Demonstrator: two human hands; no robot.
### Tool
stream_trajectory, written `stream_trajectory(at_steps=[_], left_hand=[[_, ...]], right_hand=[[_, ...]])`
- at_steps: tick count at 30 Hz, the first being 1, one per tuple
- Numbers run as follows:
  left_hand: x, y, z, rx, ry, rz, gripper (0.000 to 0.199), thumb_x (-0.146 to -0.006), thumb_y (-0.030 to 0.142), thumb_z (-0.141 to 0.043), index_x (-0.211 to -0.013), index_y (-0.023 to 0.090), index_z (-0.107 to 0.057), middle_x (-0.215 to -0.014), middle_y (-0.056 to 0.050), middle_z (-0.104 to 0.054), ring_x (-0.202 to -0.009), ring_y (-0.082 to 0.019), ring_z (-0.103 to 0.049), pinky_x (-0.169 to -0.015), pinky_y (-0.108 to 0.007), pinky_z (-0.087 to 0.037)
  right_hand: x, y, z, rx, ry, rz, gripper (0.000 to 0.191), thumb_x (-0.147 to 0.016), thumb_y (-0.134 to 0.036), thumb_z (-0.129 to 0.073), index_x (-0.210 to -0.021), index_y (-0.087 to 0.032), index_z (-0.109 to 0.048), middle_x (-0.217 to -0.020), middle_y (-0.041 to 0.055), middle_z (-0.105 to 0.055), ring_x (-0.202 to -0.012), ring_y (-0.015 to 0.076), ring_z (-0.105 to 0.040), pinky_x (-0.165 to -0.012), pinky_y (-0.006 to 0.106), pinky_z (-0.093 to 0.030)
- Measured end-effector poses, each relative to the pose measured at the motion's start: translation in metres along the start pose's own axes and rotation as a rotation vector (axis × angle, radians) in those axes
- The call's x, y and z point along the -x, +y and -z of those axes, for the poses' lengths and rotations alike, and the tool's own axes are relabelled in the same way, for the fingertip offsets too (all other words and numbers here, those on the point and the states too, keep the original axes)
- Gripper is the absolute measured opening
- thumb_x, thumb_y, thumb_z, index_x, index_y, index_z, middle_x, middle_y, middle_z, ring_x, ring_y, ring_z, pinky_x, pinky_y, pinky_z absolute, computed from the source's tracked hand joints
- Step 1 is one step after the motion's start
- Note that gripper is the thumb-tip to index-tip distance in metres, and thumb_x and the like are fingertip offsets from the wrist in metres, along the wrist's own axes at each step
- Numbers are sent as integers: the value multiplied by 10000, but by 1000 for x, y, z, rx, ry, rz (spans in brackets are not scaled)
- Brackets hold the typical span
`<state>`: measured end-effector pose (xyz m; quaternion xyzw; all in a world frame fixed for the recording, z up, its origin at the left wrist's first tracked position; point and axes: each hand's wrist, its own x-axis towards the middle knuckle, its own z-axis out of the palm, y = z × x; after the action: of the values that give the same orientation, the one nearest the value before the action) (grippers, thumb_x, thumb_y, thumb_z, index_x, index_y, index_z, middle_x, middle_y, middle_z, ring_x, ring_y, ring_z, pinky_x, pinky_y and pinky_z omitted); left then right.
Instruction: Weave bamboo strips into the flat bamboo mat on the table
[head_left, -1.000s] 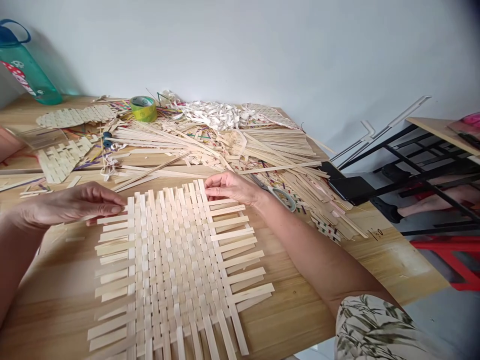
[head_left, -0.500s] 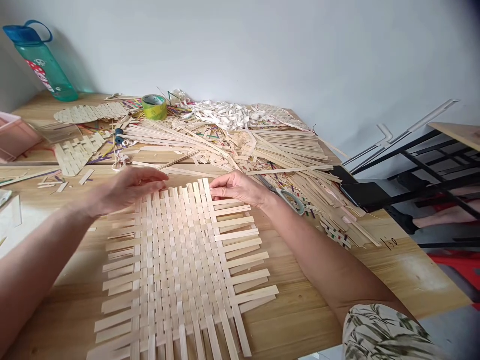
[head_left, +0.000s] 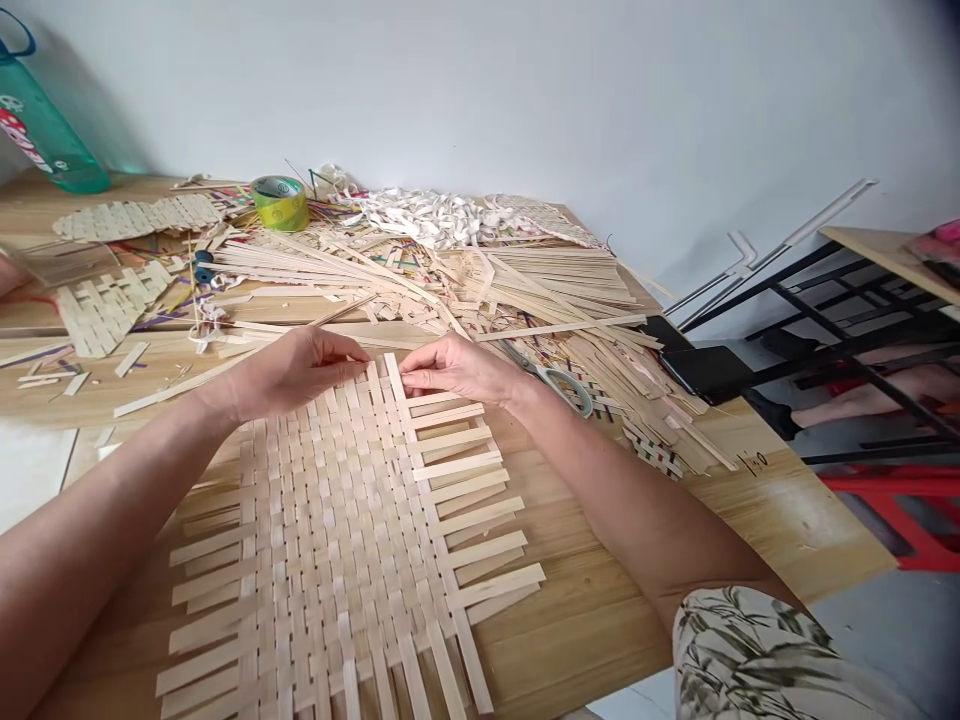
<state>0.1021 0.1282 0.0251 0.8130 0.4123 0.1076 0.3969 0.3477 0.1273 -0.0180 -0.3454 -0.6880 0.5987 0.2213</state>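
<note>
White wall [head_left: 525, 100] backs a wooden desk [head_left: 577, 600]; take the mat as the clock's centre. At half past ten stands the bottle [head_left: 64, 135], well apart. Near half past eleven sits the tape [head_left: 280, 205]. About eleven, the left hand [head_left: 296, 368] bends over the mat's far edge, fingertips drawn narrow around the strip tops; I cannot tell whether they grip one.

Between the forearms, nearer the viewer than both hands, lies the mat [head_left: 352, 520]. Its middle is closely woven; loose ends [head_left: 214, 545] jut out at nine, six and three, untrimmed and not folded in, so the weave looks mostly done and the edges unfinished.

Between one and two, the right hand [head_left: 465, 372] seems to pinch the mat's far-right corner. Past it lie spare strips [head_left: 555, 285], then scissors [head_left: 544, 374] at two.
</note>
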Motion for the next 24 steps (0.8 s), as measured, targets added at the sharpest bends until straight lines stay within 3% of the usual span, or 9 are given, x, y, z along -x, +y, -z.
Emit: stream_trajectory(at_steps=[5,12,24], left_hand=[[-1,-8,4,12,-49,-38,367,-939,363,-490,-1013,90,-723,-825,-20,-655,-729,-134,-502,-644,-223,-385],[-2,-17,8,71,-53,-81,356,-922,395,-523,-942,102,-725,-814,-31,-644,-715,-140,-508,-617,-232,-379],[4,-13,10,85,-59,-44,326,-957,300,-494,-984,51,-702,-780,6,-593,-714,-100,-432,-639,-204,-359]], right_hand=[[1,-6,0,90,15,-11,132,-855,-252,-642,-837,-146,-719,-763,1,-665,-665,87,-571,-627,221,-439],[7,-10,14,134,30,-157,184,-802,-287,-707,-909,-139,-736,-750,12,-687,-662,100,-589,-603,227,-428],[15,-5,33,118,-46,-178,237,-820,-370,-719,-941,-169,-756,-839,14,-715,-727,109,-614,-696,239,-443]])
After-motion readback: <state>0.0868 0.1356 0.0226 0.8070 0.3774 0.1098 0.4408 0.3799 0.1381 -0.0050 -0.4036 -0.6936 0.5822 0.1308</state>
